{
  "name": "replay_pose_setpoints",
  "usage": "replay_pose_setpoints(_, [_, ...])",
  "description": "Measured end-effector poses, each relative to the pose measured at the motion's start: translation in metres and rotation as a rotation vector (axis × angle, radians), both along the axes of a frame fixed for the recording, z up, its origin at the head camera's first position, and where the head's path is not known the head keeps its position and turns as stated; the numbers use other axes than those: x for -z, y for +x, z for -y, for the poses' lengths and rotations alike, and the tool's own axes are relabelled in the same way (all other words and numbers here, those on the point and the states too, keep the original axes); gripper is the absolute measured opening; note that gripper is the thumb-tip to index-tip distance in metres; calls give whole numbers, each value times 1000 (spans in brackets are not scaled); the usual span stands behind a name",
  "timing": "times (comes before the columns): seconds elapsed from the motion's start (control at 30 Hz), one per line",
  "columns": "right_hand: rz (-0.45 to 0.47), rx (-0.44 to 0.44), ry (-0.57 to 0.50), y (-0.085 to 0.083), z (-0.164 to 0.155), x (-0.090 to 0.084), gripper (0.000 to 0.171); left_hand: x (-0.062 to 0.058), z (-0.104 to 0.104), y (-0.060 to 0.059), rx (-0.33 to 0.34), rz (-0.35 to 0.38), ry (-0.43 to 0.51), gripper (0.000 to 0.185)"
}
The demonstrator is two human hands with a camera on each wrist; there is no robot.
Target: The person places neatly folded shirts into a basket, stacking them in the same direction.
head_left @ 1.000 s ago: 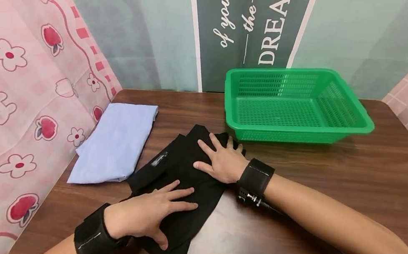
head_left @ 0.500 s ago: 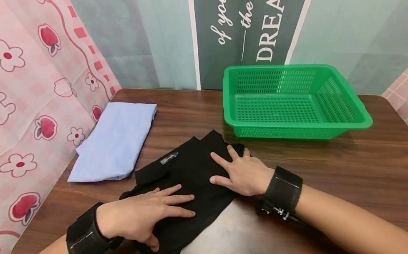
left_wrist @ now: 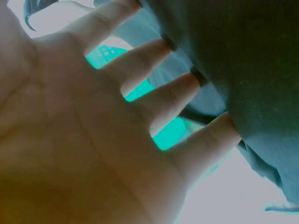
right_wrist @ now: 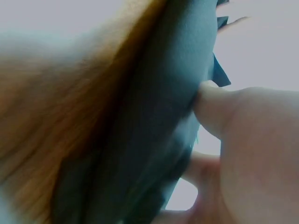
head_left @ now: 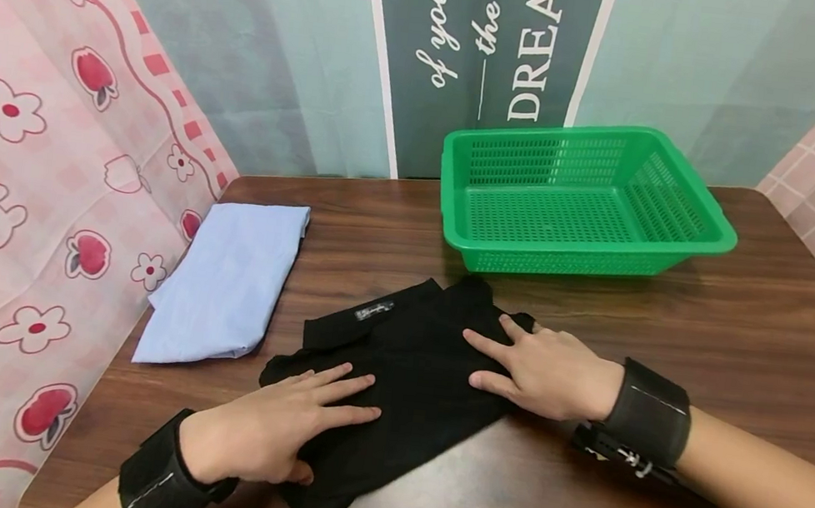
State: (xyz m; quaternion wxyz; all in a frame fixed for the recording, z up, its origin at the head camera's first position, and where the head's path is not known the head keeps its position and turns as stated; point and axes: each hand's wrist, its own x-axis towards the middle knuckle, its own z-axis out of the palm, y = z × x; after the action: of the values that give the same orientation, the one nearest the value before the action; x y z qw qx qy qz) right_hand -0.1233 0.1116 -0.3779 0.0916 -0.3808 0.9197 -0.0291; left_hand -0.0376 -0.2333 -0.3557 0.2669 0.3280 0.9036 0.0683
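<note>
Black garment (head_left: 410, 363), both hands flat, seemingly pressing

Two folded garments lie on the table (head_left: 744, 343): one black garment (head_left: 409, 371) near the front edge and one light blue garment (head_left: 230, 284) by the left edge. One green basket (head_left: 711, 238) stands toward the back edge, and two hands, the left hand (head_left: 266, 435) and the right hand (head_left: 548, 371), rest on the black one.

The left hand (left_wrist: 84, 140) fills the lower left of the frame, palm toward the camera, its spread, straight fingers (left_wrist: 140, 60) reaching up and right so that their tips touch the dark cloth (left_wrist: 247, 70) covering the upper right, with bright green showing through the gaps between them.
</note>
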Motion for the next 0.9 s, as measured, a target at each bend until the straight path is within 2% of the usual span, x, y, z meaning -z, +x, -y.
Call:
replay_pose_setpoints(0.07, [-29, -18, 5, 3, -10, 0, 64, -1, 0, -1, -9, -20, -17, 94])
replay_pose_setpoints(0.17, [-123, -59, 24, 8, -25, 2, 64, -2, -2, -2, -31, -70, -45, 91])
replay_pose_setpoints(0.3, [-272, -83, 58, 13, -42, 5, 66, -1, -5, -2, -71, -197, -63, 82])
replay_pose_setpoints(0.43, [-331, -76, 71, 13, -55, 7, 67, 0, -11, -4, -111, -301, -74, 74])
replay_pose_setpoints(0.5, [-338, -82, 66, 12, -59, 6, 66, -1, -13, -8, -112, -303, -72, 71])
replay_pose_setpoints(0.57, [-340, -99, 54, 10, -61, 3, 65, -1, -16, -12, -115, -272, -56, 73])
replay_pose_setpoints(0.7, [-245, -154, 14, 2, -63, -2, 63, 2, -25, -23, -151, -190, -53, 88])
replay_pose_setpoints(0.8, [-44, -156, -39, -4, -64, -2, 68, 4, -32, -28, -178, -150, -92, 97])
replay_pose_setpoints(0.9, [119, -116, -73, -6, -65, -1, 83, 3, -36, -30, -189, -123, -134, 102])
